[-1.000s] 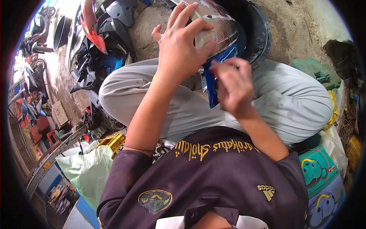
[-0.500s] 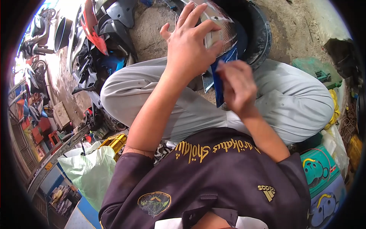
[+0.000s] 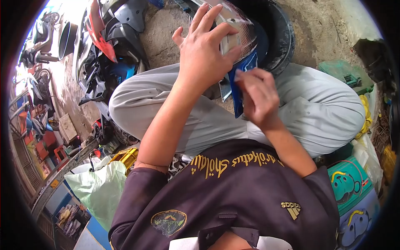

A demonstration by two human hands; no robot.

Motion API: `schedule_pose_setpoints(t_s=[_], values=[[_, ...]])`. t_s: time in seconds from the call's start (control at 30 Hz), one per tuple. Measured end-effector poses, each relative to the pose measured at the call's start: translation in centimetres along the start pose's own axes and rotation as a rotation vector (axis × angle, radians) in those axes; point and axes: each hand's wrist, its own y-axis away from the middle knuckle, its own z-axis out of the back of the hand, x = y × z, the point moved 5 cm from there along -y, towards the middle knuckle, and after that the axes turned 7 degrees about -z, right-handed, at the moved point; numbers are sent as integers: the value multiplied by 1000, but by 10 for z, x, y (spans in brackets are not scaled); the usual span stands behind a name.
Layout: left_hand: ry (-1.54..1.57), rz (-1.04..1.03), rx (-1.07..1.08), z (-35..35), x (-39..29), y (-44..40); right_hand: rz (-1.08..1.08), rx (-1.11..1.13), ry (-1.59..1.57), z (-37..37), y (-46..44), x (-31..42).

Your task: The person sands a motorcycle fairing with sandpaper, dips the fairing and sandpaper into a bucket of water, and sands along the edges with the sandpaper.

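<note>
A glossy motorcycle body panel, with a clear and silver mesh-patterned part (image 3: 246, 35) and a blue lower part (image 3: 236, 98), stands between my bent knees. My left hand (image 3: 206, 54) lies over the patterned part with its fingers spread and its thumb toward the blue part. At the blue part's right edge is my right hand (image 3: 260, 96), its fingers curled and thumb tip against the panel. Whatever its fingers may pinch is hidden. Behind the panel is a round black tub (image 3: 287, 41), partly covered by it.
Red, black and grey fairing parts (image 3: 100, 37) are heaped at the left. A pale plastic bag (image 3: 98, 187) and yellow crate (image 3: 125, 158) lie by my left side. At the right are a green case (image 3: 346, 79) and a teal box (image 3: 350, 183).
Both hands and the panel have shifted very slightly left in view. My right hand's fingers have moved a little at the blue edge; my left hand keeps its spread pose.
</note>
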Motion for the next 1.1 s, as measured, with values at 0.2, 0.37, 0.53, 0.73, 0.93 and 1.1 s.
schedule_pose_setpoints(t_s=[0.2,0.37,0.53,0.73,0.93,1.1], values=[[16,-17,-10,0,2,2,62,8,-5,-2,3,-2],[-4,-10,1,1,-2,3,20,6,38,-2,0,-15],[6,-1,10,2,-1,2,124,-5,-8,-2,8,-4],[13,-20,1,2,1,2,152,-9,-20,-3,11,7],[1,-37,-9,3,2,3,84,-24,4,-4,6,-5],[23,-69,8,1,3,4,17,-31,40,-6,5,-11]])
